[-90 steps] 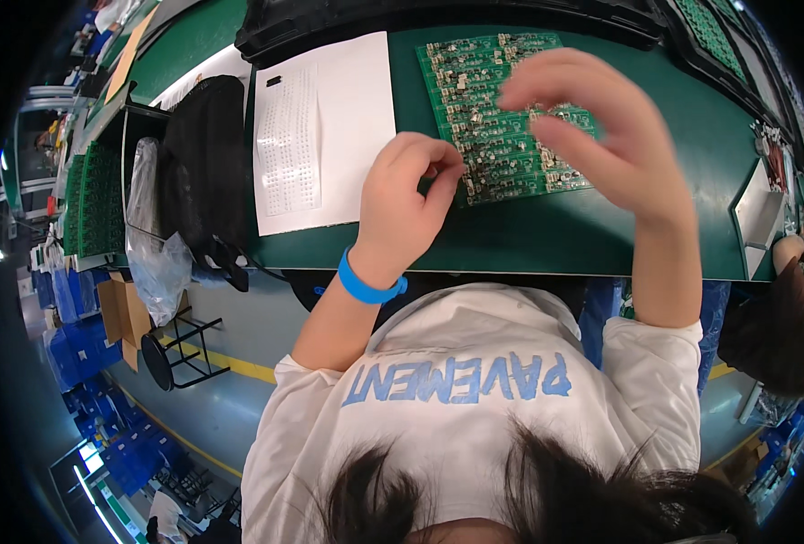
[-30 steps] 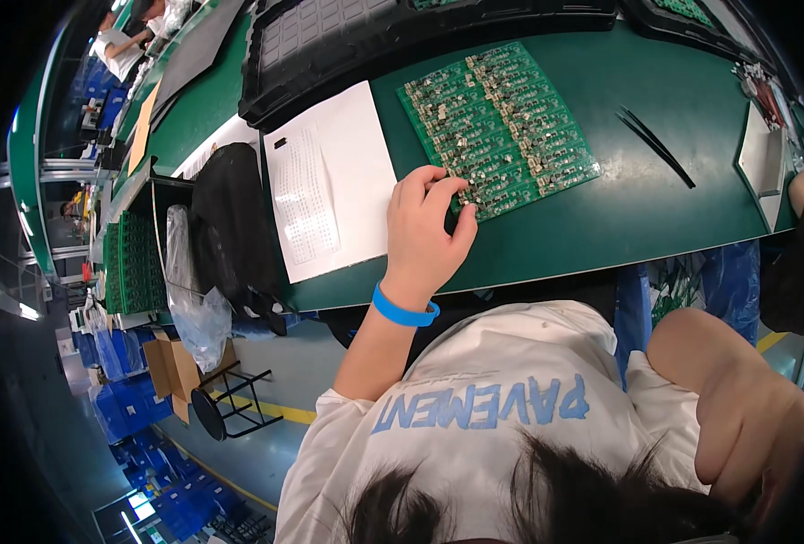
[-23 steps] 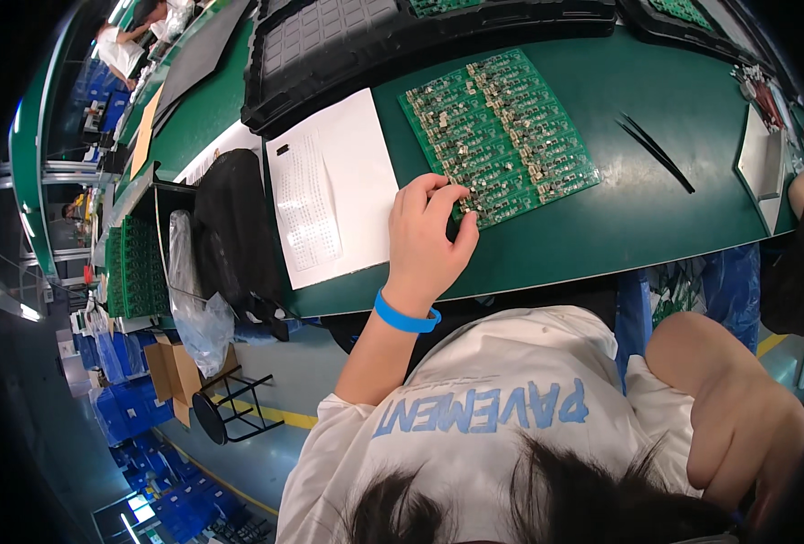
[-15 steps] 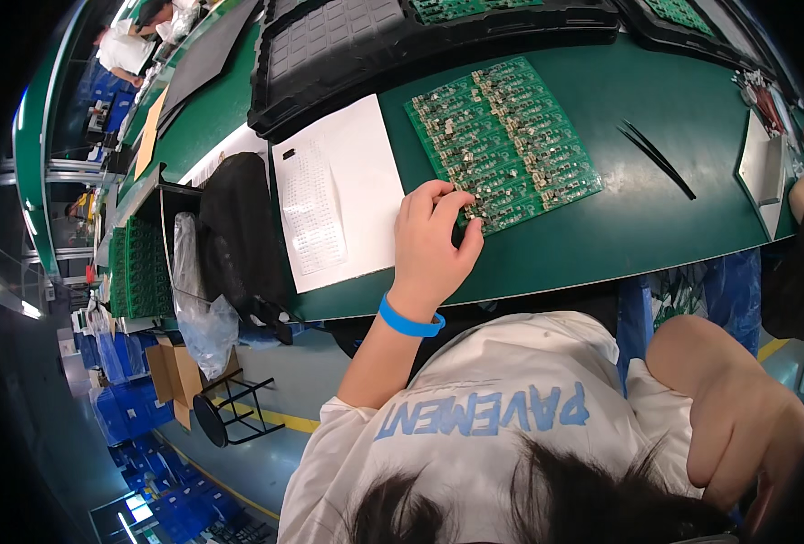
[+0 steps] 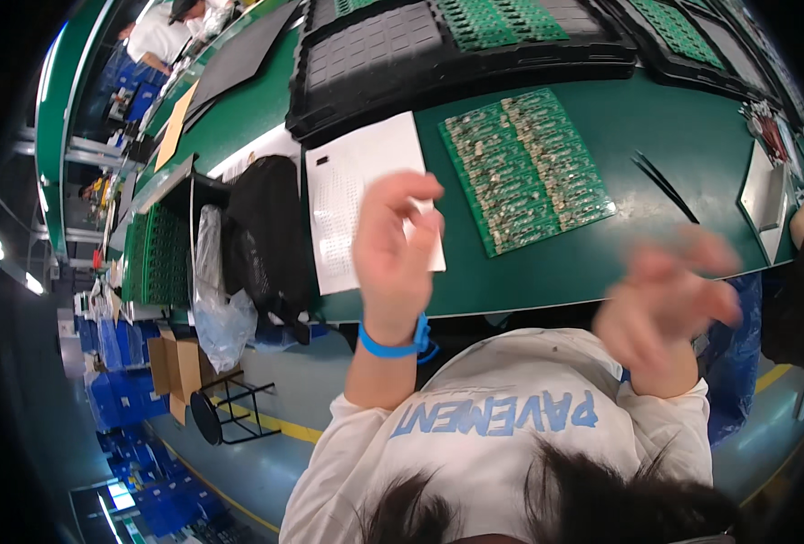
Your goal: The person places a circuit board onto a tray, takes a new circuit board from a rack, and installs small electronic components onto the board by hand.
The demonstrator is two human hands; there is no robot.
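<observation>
Left hand [image 5: 393, 249] raised above the worktop [image 5: 692, 136], over the near edge of the white sheet [image 5: 357, 195]; fingers loosely curled, blurred, with nothing seen in its grip. A blue wristband [image 5: 395, 343] sits on that wrist. Right hand [image 5: 669, 304] lifted clear at the worktop's near edge, fingers spread, blurred, empty. The green circuit board panel [image 5: 524, 168] lies flat on the worktop, just right of the sheet, apart from both hands. Black tweezers [image 5: 663, 186] lie right of the panel. Black trays [image 5: 393, 54] stand behind.
</observation>
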